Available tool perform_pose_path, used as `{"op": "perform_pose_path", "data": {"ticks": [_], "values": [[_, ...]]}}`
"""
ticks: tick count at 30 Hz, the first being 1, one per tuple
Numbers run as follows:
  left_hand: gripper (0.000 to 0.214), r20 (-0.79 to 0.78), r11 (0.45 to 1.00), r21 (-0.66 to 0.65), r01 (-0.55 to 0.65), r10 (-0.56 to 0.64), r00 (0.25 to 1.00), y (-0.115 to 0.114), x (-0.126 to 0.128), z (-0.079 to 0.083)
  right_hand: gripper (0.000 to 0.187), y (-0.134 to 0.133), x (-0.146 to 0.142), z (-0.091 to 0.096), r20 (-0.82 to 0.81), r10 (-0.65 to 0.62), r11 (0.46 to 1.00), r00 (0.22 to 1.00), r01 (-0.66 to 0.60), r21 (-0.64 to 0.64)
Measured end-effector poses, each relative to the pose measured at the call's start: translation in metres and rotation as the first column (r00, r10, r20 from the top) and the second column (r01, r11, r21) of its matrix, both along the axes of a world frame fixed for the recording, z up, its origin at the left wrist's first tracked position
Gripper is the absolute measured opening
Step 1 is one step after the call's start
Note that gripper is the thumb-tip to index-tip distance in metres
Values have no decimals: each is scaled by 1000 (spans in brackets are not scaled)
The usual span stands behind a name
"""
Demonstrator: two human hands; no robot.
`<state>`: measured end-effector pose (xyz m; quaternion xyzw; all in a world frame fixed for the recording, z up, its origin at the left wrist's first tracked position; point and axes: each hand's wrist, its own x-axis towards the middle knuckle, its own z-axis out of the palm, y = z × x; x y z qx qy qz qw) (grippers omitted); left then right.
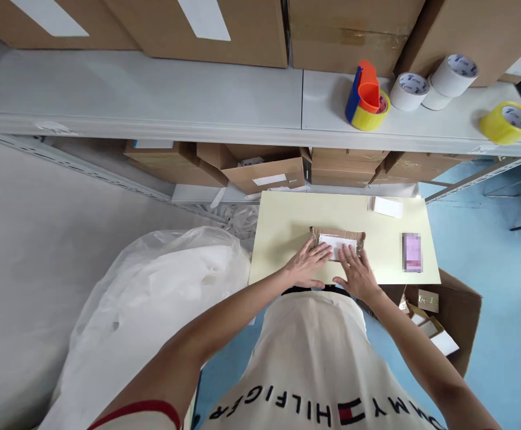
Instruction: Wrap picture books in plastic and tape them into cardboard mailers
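A small brown parcel (337, 237) with a white label (336, 244) on top lies on a pale yellow table (287, 221). My left hand (307, 263) rests flat on the parcel's left part, fingers stretched over the label's edge. My right hand (354, 272) lies flat on the label's right part, fingers spread. Both hands press down on the parcel and hold nothing.
A white slip (386, 206) and a pink blurred item (411, 252) lie on the table's right side. A shelf (153, 101) above carries a tape dispenser (367, 98), white tape rolls (409, 91) and a yellow roll (508, 122). A large plastic bag (162, 298) stands left; an open box (449, 316) right.
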<state>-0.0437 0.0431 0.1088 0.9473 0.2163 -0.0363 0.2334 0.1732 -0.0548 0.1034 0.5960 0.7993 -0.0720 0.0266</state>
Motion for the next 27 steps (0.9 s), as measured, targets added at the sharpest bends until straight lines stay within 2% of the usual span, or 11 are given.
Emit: {"op": "perform_pose_path", "data": {"ticks": [3,6,10,13,17,20,24,27], "values": [[89,44,996,-85,-18,22,999,-4,-2,1,68,-4,-10,-3,-51,30,998,998,-33,-55],[82,40,991,-129,-46,52,998,-2,-9,5,66,-15,-3,-3,-34,-59,997,998,57,-55],[69,62,990,-110,-94,101,993,3,-15,7,67,-25,12,5,36,-173,985,984,173,-11],[70,120,984,-96,-149,160,980,8,-8,3,70,-14,8,7,47,-188,982,981,188,11],[73,78,975,-77,-210,216,973,13,3,-4,71,4,2,-1,51,-198,980,979,199,-14],[69,59,957,-53,-284,287,956,15,-1,-8,70,1,9,-7,75,-274,962,959,274,18],[69,41,895,-119,-430,437,899,13,-11,-13,69,-16,20,-11,16,-389,919,921,387,71],[81,6,772,-309,-555,585,811,10,-12,-18,71,-19,23,-15,-156,-503,855,850,516,59]]}}
